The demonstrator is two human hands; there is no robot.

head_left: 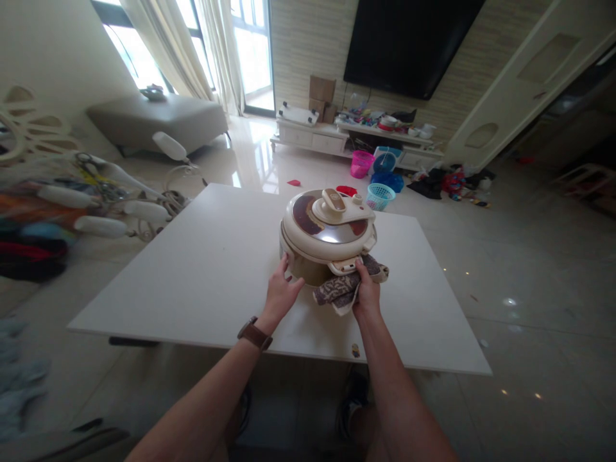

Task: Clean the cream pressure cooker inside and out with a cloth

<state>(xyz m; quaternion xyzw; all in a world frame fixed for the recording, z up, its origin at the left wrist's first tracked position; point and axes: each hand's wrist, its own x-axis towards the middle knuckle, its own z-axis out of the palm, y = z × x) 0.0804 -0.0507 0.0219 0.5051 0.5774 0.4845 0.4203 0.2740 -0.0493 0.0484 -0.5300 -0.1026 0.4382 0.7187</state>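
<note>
A cream electric pressure cooker (308,247) stands upright on the white table (202,276), its lid (330,224) on top. My left hand (282,295) is at the cooker's left front side, its index finger against the body and its thumb spread apart. In my right hand (367,292) is a bunched brown-and-beige patterned cloth (339,292), gripped just below the cooker's front control panel (344,265). The right thumb lies near the panel's right end. The fingers behind the cloth are hidden.
A small sticker (355,350) is by the table's near edge. Beyond the far edge are a turquoise basket (380,197), a pink basket (360,165) and a low TV cabinet (308,140). A lamp with white shades (171,146) stands left; a grey bench (158,122) is behind it.
</note>
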